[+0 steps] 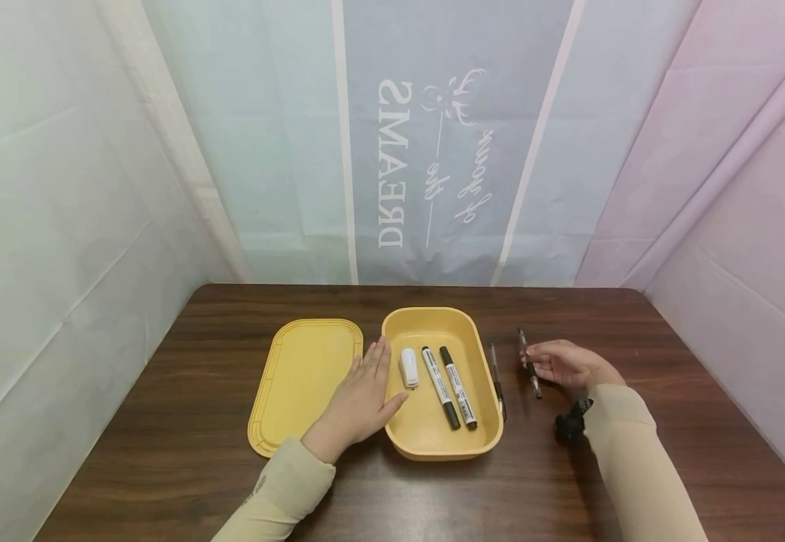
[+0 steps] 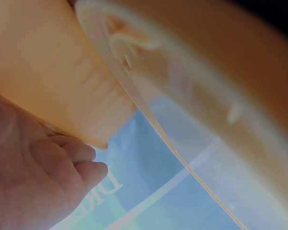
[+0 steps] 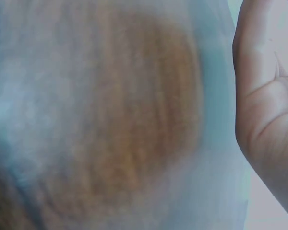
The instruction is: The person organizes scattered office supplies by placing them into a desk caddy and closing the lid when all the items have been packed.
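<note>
My left hand (image 1: 358, 399) lies with its fingers straight against the left rim of the yellow box (image 1: 426, 446). Inside the box are a small white object (image 1: 409, 367), perhaps a stapler, and two white markers, the left marker (image 1: 438, 384) and the right marker (image 1: 458, 388), both with black ends. My right hand (image 1: 568, 363) pinches a clear pen with a black grip (image 1: 531, 370) to the right of the box. A second pen (image 1: 497, 376) leans along the box's right wall. The right wrist view shows part of the hand but no pen.
A yellow lid (image 1: 307, 384) lies flat on the dark wood table (image 1: 216, 406), left of the box. A printed cloth (image 1: 290, 150) hangs behind the table, with pale cloth walls at both sides. A black device (image 1: 571, 423) sits at the right wrist.
</note>
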`<action>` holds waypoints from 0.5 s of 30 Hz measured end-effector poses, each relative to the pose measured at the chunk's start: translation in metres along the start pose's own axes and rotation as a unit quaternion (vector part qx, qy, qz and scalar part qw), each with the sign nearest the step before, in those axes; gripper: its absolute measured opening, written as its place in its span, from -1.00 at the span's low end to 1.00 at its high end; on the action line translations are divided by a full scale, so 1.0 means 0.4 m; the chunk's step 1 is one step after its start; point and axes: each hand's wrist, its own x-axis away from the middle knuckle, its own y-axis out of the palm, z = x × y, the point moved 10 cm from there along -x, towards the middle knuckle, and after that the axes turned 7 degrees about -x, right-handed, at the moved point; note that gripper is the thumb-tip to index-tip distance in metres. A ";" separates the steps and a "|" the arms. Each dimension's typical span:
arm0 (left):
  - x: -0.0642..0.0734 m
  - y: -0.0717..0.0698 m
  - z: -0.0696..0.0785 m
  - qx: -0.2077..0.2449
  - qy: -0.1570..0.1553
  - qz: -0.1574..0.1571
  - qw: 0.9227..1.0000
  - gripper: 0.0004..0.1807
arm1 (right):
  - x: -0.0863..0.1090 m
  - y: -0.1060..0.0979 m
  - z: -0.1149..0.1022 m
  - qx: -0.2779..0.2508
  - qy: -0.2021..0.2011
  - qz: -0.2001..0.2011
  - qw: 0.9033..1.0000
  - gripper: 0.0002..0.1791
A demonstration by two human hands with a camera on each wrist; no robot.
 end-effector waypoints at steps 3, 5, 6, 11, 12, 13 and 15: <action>-0.001 0.002 -0.002 -0.002 -0.001 -0.003 1.000 -0.17 | -0.004 0.010 -0.007 0.011 -0.001 -0.005 1.000 -0.61; 0.000 0.004 -0.003 -0.005 -0.002 -0.005 1.000 -0.17 | -0.008 0.018 -0.010 0.021 0.001 -0.011 1.000 -0.60; 0.001 0.004 -0.003 -0.003 -0.002 -0.003 1.000 -0.17 | -0.011 0.022 -0.011 0.026 0.002 -0.015 1.000 -0.59; 0.003 0.004 0.000 0.003 0.002 0.000 1.000 -0.17 | -0.022 0.052 -0.029 0.055 -0.005 -0.025 0.998 -0.60; 0.003 0.003 0.001 0.005 0.003 0.002 1.000 -0.17 | -0.024 0.060 -0.035 0.060 -0.007 -0.026 0.998 -0.61; 0.003 0.003 0.001 0.003 0.003 0.002 1.000 -0.17 | -0.027 0.069 -0.041 0.065 -0.009 -0.026 0.997 -0.62; 0.003 0.001 0.000 0.000 0.003 0.001 1.000 -0.17 | -0.032 0.086 -0.053 0.079 -0.011 -0.028 0.996 -0.63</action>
